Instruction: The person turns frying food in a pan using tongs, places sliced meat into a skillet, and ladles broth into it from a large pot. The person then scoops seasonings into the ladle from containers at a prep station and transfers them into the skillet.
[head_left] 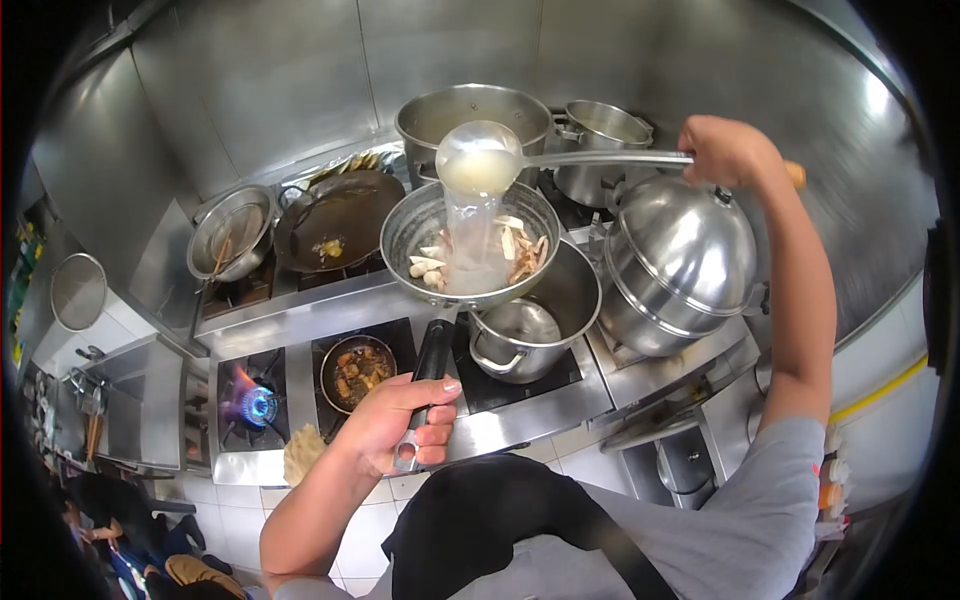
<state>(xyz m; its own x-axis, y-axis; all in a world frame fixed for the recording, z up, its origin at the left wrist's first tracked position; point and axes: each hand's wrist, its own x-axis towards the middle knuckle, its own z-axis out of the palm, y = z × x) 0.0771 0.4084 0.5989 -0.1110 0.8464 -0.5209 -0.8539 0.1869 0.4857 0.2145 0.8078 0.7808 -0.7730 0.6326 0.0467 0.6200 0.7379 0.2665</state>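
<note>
My left hand [405, 420] is wrapped round the black handle of a frying pan [405, 215], which is held up over the stove. Pale chunks and brownish strips of food [525, 250] lie in the pan; I cannot tell their kind. In my right hand [732, 152] is the long handle of a ladle [480, 150]. Its bowl is tipped above the pan, and cloudy liquid [475, 225] pours from it into the pan. Below and behind the pan, a steel pot [575, 300] with a round metal bowl-like piece inside is partly hidden.
A lit burner [258, 403] burns at the left front, beside a small pan of browned food [357, 372]. Behind stand a dark wok [335, 225], a strainer in a pot [232, 230] and a tall stockpot [470, 105]. A domed steamer [680, 260] is at right. A person [110, 520] is at lower left.
</note>
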